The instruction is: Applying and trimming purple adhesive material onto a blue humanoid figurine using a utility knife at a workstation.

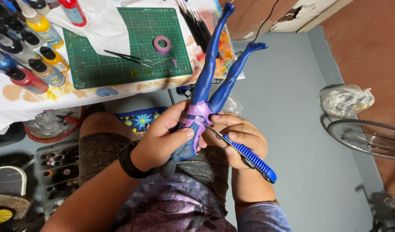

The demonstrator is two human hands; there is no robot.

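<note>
A blue figurine [212, 73] with long legs points away from me, its waist wrapped in purple tape. My left hand [163, 137] grips the figurine's torso, thumb pressed on the taped part. My right hand [240, 139] holds a craft knife with a blue ribbed handle [253, 161], its blade tip touching the tape at the figurine's waist. Both hands hover over my lap, below the table's edge.
A green cutting mat [120, 56] on the paint-stained table carries a purple tape roll [162, 44] and tweezers [126, 57]. Paint bottles [30, 51] crowd the left. Brushes [197, 25] lie at top. A bicycle wheel [369, 137] and bag [344, 99] sit right on the floor.
</note>
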